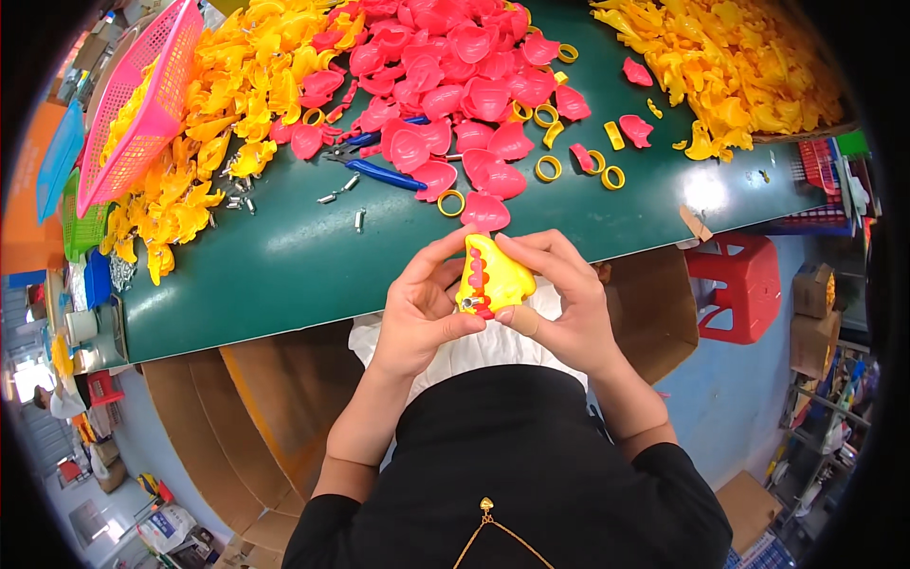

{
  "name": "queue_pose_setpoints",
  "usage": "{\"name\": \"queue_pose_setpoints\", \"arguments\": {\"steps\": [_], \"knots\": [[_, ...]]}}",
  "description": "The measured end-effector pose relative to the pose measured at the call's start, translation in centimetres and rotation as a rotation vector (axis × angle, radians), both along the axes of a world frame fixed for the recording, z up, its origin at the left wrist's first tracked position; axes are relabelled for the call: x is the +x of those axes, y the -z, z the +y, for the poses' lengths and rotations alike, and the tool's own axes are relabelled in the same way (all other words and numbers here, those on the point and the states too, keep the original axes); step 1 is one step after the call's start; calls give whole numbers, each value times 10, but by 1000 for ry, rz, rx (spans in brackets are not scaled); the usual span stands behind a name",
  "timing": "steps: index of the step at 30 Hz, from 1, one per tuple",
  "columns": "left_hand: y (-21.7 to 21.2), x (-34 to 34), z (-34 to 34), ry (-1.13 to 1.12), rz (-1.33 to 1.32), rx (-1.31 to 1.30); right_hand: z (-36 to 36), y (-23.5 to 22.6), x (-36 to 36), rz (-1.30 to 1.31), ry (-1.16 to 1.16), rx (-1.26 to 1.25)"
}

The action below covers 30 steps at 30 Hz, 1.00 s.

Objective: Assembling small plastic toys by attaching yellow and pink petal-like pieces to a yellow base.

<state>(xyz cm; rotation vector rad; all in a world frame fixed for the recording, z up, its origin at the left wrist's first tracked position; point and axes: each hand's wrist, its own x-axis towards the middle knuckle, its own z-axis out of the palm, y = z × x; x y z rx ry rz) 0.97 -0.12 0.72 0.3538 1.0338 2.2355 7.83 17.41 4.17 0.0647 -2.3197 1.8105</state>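
Note:
Both hands hold one yellow plastic toy piece (pixel 495 277) with red parts set into it, just in front of the near edge of the green table (pixel 284 256). My left hand (pixel 417 308) grips its left side, thumb pressed near a small metal part at its lower end. My right hand (pixel 559 294) wraps its right side, fingers over the top. A red plastic shell (pixel 484 211) lies on the table right behind the piece.
A heap of red shells (pixel 455 66) fills the table's middle, with yellow rings (pixel 546 169) and blue-handled pliers (pixel 384 173) beside it. Yellow parts (pixel 227 95) pile at left and at far right (pixel 730 57). A pink basket (pixel 142 95) stands left, a red stool (pixel 739 284) right.

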Motion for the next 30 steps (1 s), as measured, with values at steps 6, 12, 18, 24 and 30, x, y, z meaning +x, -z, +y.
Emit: {"name": "queue_pose_setpoints", "arguments": {"steps": [6,12,18,24,30], "knots": [[-4,-1,2,-14,44,-21,-3,12,2,-61,-11,-157],[1,6,3,-67,73,-13,-5,0,-5,-58,-67,-27],[0,2,3,-68,3,-55,-4,12,2,-19,56,-297],[16,-2,3,-186,299,-94,0,14,4,30,-12,-166],[26,5,16,-245,-248,199,-16,37,8,-36,61,-870]]}}
